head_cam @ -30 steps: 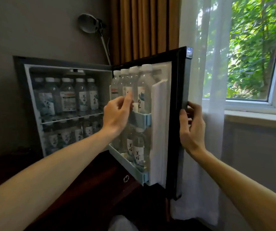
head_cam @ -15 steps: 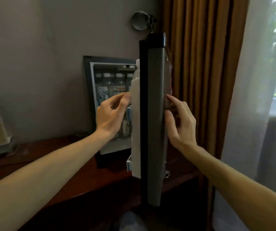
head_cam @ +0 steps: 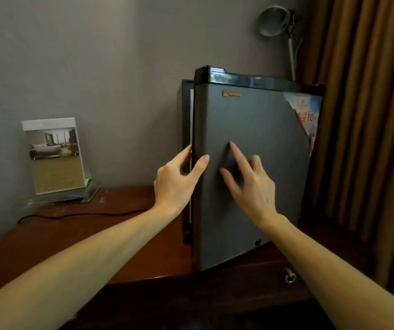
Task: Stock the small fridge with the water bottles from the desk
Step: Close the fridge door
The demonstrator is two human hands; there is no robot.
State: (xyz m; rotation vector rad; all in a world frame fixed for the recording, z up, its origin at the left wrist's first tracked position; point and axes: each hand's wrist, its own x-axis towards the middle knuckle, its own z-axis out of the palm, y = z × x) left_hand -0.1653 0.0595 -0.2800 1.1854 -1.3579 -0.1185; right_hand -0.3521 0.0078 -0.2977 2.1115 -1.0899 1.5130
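The small grey fridge stands on the dark wooden desk (head_cam: 124, 236) against the wall. Its door (head_cam: 257, 196) is almost shut, with a narrow gap left at its left edge. My left hand (head_cam: 178, 182) holds that free left edge of the door, thumb on the front and fingers curled behind it. My right hand (head_cam: 248, 184) lies against the door's front face with the index finger stretched out and the fingers apart. The door hides the water bottles inside; none are visible on the desk.
An acrylic stand with a hotel-room picture (head_cam: 54, 158) sits at the desk's back left, and a black cable (head_cam: 76, 214) runs along the desktop. A round mirror on a stalk (head_cam: 274, 20) rises behind the fridge. Brown curtains (head_cam: 367, 115) hang on the right. A drawer ring pull (head_cam: 290, 277) is below.
The fridge door has swung from wide open to nearly shut, covering the bottles. My right hand moved from the door's edge to its front face; my view shifted left.
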